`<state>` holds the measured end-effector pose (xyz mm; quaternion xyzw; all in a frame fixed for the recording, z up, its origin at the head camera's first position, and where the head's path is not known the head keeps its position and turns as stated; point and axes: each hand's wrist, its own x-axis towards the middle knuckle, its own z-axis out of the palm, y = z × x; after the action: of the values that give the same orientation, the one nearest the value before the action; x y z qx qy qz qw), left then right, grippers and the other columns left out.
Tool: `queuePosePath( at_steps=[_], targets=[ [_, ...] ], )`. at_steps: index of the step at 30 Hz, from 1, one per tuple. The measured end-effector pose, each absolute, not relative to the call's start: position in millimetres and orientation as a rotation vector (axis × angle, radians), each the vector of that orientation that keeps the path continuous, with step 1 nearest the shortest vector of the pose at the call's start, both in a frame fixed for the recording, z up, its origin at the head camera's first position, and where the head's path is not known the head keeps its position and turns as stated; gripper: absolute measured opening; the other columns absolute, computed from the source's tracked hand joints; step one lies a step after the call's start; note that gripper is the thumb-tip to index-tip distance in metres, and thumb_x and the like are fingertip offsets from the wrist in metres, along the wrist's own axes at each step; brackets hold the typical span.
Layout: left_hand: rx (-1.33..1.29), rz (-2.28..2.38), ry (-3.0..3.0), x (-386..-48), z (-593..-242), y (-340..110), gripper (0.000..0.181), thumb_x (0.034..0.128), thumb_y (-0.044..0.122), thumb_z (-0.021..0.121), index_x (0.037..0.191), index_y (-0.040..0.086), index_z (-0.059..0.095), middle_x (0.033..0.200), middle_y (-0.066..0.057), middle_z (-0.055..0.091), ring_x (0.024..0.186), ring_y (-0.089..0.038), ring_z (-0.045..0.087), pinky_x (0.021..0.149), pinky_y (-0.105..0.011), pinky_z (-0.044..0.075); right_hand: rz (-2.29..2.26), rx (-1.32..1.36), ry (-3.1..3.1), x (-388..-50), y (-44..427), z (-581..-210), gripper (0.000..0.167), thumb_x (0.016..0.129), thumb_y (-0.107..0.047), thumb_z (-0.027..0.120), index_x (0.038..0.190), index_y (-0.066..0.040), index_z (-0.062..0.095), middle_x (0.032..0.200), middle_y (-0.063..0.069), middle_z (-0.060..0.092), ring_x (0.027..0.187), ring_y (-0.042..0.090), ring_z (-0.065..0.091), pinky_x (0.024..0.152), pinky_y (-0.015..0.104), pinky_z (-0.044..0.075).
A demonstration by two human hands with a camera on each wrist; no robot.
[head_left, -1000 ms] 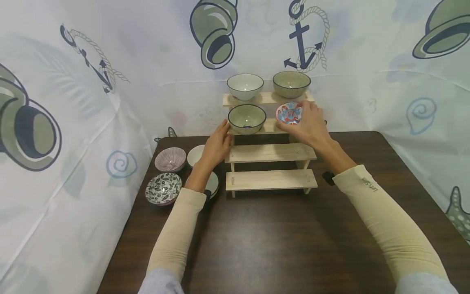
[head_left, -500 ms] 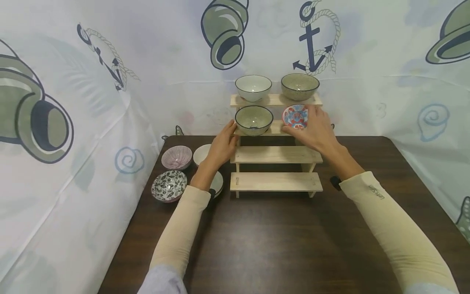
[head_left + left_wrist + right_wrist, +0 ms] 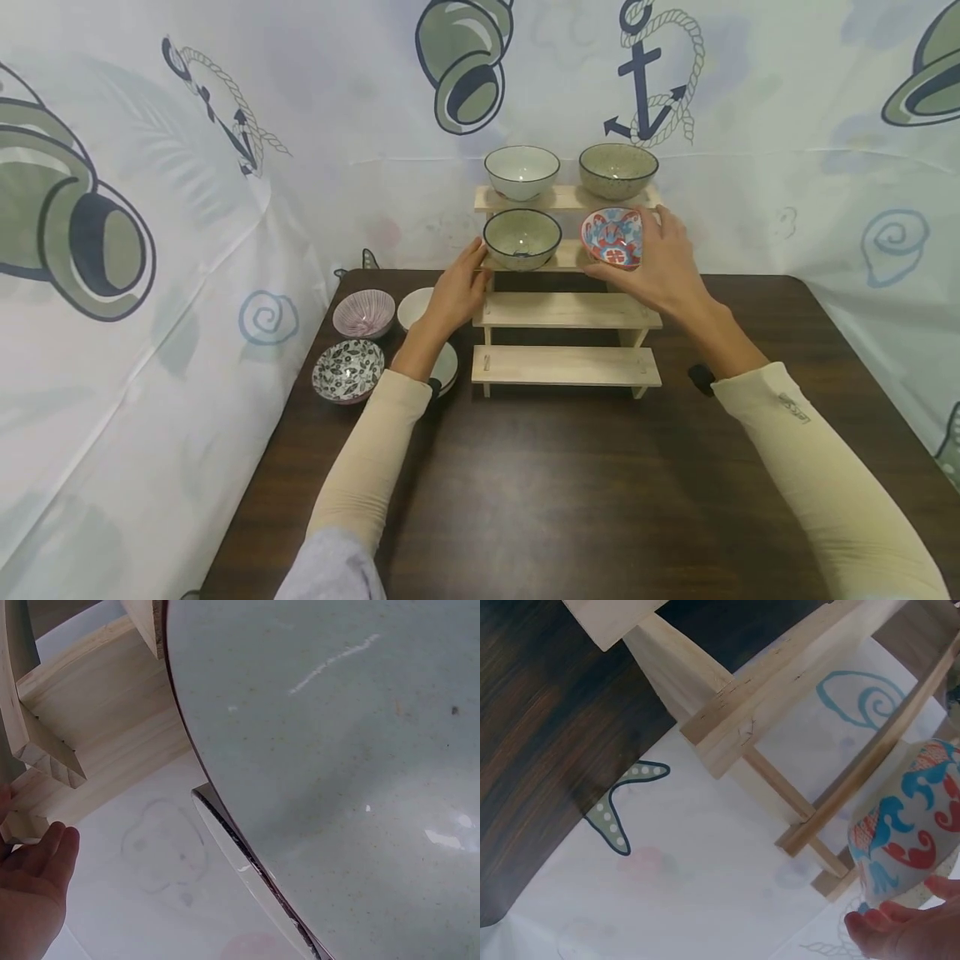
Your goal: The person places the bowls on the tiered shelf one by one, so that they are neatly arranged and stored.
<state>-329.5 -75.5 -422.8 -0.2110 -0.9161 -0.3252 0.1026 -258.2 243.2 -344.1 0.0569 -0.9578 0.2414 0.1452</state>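
In the head view my right hand (image 3: 660, 258) grips a small red-and-blue patterned bowl (image 3: 613, 237) by its right side, at the second tier from the top of a wooden stepped stand (image 3: 566, 365). The bowl's painted outer wall (image 3: 911, 825) shows in the right wrist view; whether its base touches the board cannot be told. My left hand (image 3: 454, 292) holds the left end of that same tier, its fingers against the board end in the left wrist view. Beside it stands a green bowl (image 3: 522, 240) with a dark rim.
A white bowl (image 3: 522, 173) and a speckled bowl (image 3: 618, 172) occupy the top tier. On the dark table (image 3: 570, 492), left of the stand, sit a purple striped bowl (image 3: 363, 314), a black-and-white floral bowl (image 3: 348, 371) and pale bowls partly behind my left arm. Patterned cloth (image 3: 360, 100) hangs behind.
The head view has shifted, moving the scene rightward. The patterned bowl in my right hand has come slightly lower beside the green bowl and shows more of its inside. My left hand stays at the stand.
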Motion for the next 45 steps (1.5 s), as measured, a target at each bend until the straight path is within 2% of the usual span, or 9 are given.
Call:
queuePosePath(
  at_steps=[4,10,16,20,23,29,35,40,45],
  targets=[
    [-0.622,-0.961,-2.704,-329.7,-421.0,-75.1,0.054,0.1094,0.025,0.049,0.16,0.007,0.038,0.17,-0.009,0.031,0.153,-0.032,0.038,0.125,-0.049,0.034,0.732,0.192,-2.742,-246.9,246.9,-344.0,0.117,0.08,-0.068,0.076,0.165,-0.013,0.019,0.168,0.028,0.015,0.155,0.05,0.018,0.117,0.076,0.024],
    [-0.607,-0.965,-2.713,-330.3,-419.0,-74.9,0.055,0.1096,0.025,0.048,0.16,0.009,0.037,0.171,-0.007,0.029,0.154,-0.031,0.037,0.125,-0.048,0.034,0.755,0.203,-2.724,-231.1,254.5,-350.6,0.116,0.083,-0.062,0.077,0.166,-0.012,0.014,0.169,0.029,0.011,0.157,0.051,0.013,0.117,0.078,0.021],
    [-0.596,-0.961,-2.738,-329.8,-420.1,-75.7,0.056,0.1098,0.026,0.047,0.162,0.01,0.035,0.171,-0.007,0.028,0.155,-0.03,0.036,0.126,-0.048,0.032,0.774,0.228,-2.686,-217.8,262.5,-364.2,0.113,0.084,-0.055,0.079,0.165,-0.008,0.018,0.165,0.029,0.022,0.154,0.049,0.019,0.12,0.073,0.021],
    [-0.578,-0.968,-2.738,-329.5,-420.7,-76.6,0.056,0.1098,0.026,0.048,0.162,0.012,0.035,0.172,-0.005,0.028,0.154,-0.029,0.036,0.125,-0.048,0.033,0.775,0.232,-2.672,-213.6,265.6,-372.8,0.112,0.084,-0.055,0.079,0.165,-0.006,0.019,0.164,0.028,0.025,0.153,0.049,0.022,0.12,0.072,0.021],
    [-0.572,-0.974,-2.738,-328.6,-420.9,-77.1,0.056,0.1097,0.026,0.048,0.162,0.013,0.034,0.172,-0.003,0.027,0.154,-0.029,0.038,0.125,-0.049,0.034,0.788,0.216,-2.684,-211.4,268.5,-378.9,0.112,0.085,-0.056,0.078,0.165,-0.006,0.018,0.166,0.03,0.021,0.153,0.052,0.02,0.12,0.074,0.02],
    [-0.569,-0.97,-2.736,-328.3,-421.5,-77.8,0.056,0.1098,0.026,0.048,0.162,0.013,0.034,0.171,-0.006,0.028,0.154,-0.029,0.038,0.124,-0.05,0.035,0.81,0.157,-2.751,-208.2,274.0,-390.8,0.116,0.087,-0.06,0.073,0.165,-0.002,0.011,0.167,0.034,0.014,0.153,0.057,0.016,0.116,0.078,0.022],
    [-0.567,-0.959,-2.734,-328.7,-421.6,-77.3,0.056,0.1101,0.027,0.047,0.162,0.011,0.035,0.172,-0.003,0.028,0.155,-0.028,0.036,0.126,-0.047,0.033,0.839,0.126,-2.803,-208.9,278.8,-405.0,0.115,0.091,-0.062,0.068,0.164,0.002,0.007,0.165,0.038,0.014,0.151,0.06,0.016,0.114,0.08,0.023],
    [-0.575,-0.958,-2.738,-327.5,-420.1,-76.2,0.056,0.1102,0.027,0.047,0.162,0.01,0.035,0.172,-0.004,0.027,0.155,-0.029,0.035,0.126,-0.049,0.033,0.871,0.119,-2.838,-212.9,284.7,-419.0,0.106,0.096,-0.058,0.063,0.164,0.004,0.01,0.164,0.039,0.014,0.151,0.06,0.014,0.115,0.079,0.02],
    [-0.585,-0.951,-2.753,-327.3,-419.6,-73.6,0.056,0.1104,0.027,0.047,0.162,0.01,0.034,0.172,-0.006,0.027,0.155,-0.031,0.035,0.125,-0.049,0.033,0.926,0.134,-2.865,-217.3,291.1,-431.0,0.089,0.104,-0.05,0.053,0.162,0.005,0.015,0.164,0.038,0.016,0.15,0.061,0.015,0.115,0.079,0.018]
  ],
)
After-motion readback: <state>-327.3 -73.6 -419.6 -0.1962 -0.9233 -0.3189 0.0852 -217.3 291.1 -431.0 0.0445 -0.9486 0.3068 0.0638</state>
